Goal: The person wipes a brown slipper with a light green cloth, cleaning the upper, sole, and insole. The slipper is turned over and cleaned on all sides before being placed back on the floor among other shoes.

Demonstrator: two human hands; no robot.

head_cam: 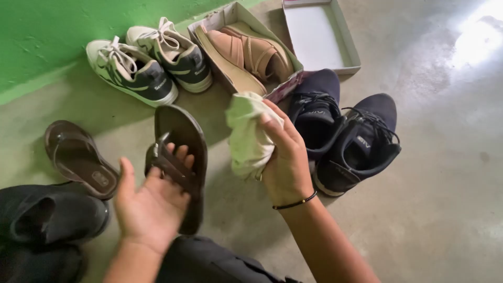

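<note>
On the concrete floor point(429, 209), by the green wall, an open shoebox point(285, 86) holds pink sandals, with navy sneakers point(346, 136) just beside it. The left hand point(152, 202) has its grip closed around a brown sandal point(181, 152) by its straps; the right hand point(285, 157) clutches a pale cloth point(249, 133) just right of the sandal

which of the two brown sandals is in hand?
The right-hand brown sandal, gripped by the left hand and lifted sole-side down. Its mate lies untouched on the floor farther left.

home floor: bare concrete point(435, 209), green wall point(47, 36), worn shoes point(152, 63).
</note>
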